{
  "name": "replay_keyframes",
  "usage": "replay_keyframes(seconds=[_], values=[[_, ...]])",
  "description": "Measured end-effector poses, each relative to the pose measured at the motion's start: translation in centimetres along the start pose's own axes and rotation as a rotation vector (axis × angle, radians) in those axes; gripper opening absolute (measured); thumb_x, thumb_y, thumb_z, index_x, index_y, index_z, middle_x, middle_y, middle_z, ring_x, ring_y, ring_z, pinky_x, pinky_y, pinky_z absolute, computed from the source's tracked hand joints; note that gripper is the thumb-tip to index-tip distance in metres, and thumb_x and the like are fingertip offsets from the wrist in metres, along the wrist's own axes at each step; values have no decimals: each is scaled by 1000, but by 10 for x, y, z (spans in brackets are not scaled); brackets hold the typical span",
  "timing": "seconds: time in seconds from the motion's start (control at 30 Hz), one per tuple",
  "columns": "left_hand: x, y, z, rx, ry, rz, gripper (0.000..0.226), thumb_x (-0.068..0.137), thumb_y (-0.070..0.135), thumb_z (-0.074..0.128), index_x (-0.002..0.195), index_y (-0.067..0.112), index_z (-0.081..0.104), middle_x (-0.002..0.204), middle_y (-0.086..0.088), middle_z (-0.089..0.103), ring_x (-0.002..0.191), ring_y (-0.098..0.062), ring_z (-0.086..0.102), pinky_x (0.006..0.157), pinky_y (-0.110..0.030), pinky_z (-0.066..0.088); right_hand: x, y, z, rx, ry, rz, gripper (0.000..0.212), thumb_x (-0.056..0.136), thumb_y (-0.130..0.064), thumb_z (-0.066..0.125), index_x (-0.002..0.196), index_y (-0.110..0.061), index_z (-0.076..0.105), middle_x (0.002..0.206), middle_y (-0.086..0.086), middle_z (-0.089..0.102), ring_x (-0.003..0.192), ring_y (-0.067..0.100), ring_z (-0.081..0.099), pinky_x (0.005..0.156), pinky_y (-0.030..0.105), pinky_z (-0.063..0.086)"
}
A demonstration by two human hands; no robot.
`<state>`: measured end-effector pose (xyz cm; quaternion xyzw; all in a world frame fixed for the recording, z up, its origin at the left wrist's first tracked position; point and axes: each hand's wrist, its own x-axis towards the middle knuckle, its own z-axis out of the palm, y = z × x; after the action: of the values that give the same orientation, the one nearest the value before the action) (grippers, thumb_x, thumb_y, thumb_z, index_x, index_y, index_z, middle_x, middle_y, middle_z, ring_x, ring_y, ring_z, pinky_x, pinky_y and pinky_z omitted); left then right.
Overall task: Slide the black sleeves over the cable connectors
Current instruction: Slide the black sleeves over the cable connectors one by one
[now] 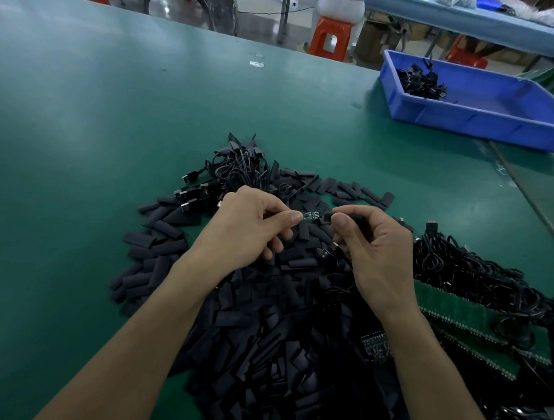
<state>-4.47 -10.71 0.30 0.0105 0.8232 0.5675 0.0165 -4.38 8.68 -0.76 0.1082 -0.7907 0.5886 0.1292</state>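
Pinching connector (307,216) in left hand (247,227), sleeve (327,216) in right hand (378,244); sleeve looks light and floppy, so hold near its mouth.

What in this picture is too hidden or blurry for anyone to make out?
All in the head view:
1. black sleeve: mostly covered by the thumb and fingers of the right hand; whether it has reached the small green board is unclear.
2. The board's left end: hidden under fingertips of the left hand.
3. cables in the blue bin: too small and dark to tell whether they are sleeved.
4. sleeve pile: cut off by the bottom edge.
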Motion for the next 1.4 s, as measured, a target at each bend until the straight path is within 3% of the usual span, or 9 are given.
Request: replay_keyframes(seconds=[0.2,0.43,0.57,0.8,0.93,1.07,1.23,1.4], values=[[-1,4,1,-17,-12,2,24,93,31,71,72,20,73,66,2,73,49,-12,64,46,-17,49,1,-5,1,3,5,-7,9,85,-33,69,94,-34,69,78,-18,72,68,0,67,65,12,50],[-2,3,0,-30,-19,5,23,93,30,72,73,19,73,66,1,73,49,-11,64,46,-17,49,3,-3,-2,-62,-5,15,15,85,-27,77,94,-37,70,73,-13,72,65,2,64,64,20,53],[-1,3,-1,-43,-36,-1,21,93,29,72,75,19,74,67,1,74,50,-11,64,47,-18,48,5,-3,-6,-59,-85,31,16,83,-28,78,95,-36,71,72,-20,71,62,-3,62,61,12,48],[0,4,-2,-130,-78,-39,22,96,26,67,78,15,73,68,-1,74,49,-7,60,45,-16,45,8,-3,-11,62,-218,103,24,76,-39,75,98,-31,74,76,5,73,64,9,62,62,22,54],[-2,5,-1,-175,-129,-34,22,96,25,68,75,20,74,67,-2,73,49,-7,60,44,-16,45,8,-5,-9,74,-300,87,25,76,-38,76,99,-28,74,72,6,71,61,8,60,61,21,52],[-2,4,0,-187,-148,-17,20,97,23,66,79,18,74,68,-2,74,51,-7,62,46,-15,46,6,-6,-4,34,-244,42,19,79,-38,75,96,-32,74,75,5,72,62,17,63,62,32,54],[0,1,-2,-247,-185,24,6,96,13,66,96,16,71,75,-2,75,60,-10,68,54,-18,52,4,-4,-1,64,-174,26,10,89,-18,72,94,-27,72,75,4,72,62,9,64,60,21,54],[1,-2,1,-189,-83,89,10,93,15,72,83,19,72,74,-3,75,62,-12,69,58,-20,54,2,-5,1,90,-142,15,13,89,-15,74,96,-26,73,75,2,73,62,12,67,61,23,55]])
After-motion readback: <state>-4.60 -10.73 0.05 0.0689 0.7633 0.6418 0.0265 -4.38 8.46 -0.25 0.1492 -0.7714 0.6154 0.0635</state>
